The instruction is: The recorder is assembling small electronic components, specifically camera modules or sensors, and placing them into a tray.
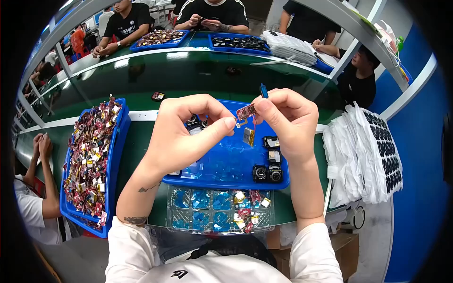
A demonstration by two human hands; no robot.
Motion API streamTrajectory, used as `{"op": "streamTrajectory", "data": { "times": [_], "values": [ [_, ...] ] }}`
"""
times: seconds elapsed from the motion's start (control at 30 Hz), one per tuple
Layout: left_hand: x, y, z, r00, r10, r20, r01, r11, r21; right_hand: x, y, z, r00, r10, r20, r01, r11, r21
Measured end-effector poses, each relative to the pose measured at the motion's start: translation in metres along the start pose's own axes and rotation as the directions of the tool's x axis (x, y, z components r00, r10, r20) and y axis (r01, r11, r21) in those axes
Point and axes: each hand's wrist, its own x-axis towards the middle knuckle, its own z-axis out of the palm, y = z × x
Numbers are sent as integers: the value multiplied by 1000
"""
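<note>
My right hand (pixel 288 118) pinches a small red circuit board (pixel 246 112) between thumb and fingers, above a blue tray (pixel 212 165). A small silver-and-yellow battery (pixel 248 137) hangs from the board on a thin red wire. A narrow blue piece (pixel 264 90) sticks up by the right fingertips; its kind cannot be told. From the board a short ribbon cable (pixel 241 124) reaches to my left hand (pixel 193 132), whose thumb and forefinger are closed at its end. Black camera-like housings (pixel 267 173) stand in the tray's right part, others partly behind my left hand.
A blue bin (pixel 115 188) heaped with red boards and batteries stands left. A clear compartment tray (pixel 221 210) with blue film bits and boards lies nearest me. White trays (pixel 349 155) of black parts are stacked right. Co-workers sit across the green table (pixel 198 75), beneath a metal frame.
</note>
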Motion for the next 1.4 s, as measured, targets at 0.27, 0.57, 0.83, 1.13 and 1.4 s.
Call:
{"op": "streamTrajectory", "data": {
  "times": [0.27,0.57,0.83,1.13,1.4],
  "values": [
    [8,2,9,901,272,-339,-289,957,0,0,8,12,997,-73,-19,70,991,-117],
    [9,-3,18,858,444,-259,-354,876,328,0,8,8,999,-10,-34,1,963,-269],
    [12,-7,16,985,23,-172,-68,964,-257,1,17,4,995,-98,-13,90,954,-288],
    [10,-5,18,934,244,-260,-199,962,187,4,16,8,993,-79,-90,55,968,-245],
    [11,-8,14,953,104,-283,-125,990,-58,1,12,5,994,100,-51,-99,995,13]
  ]
}}
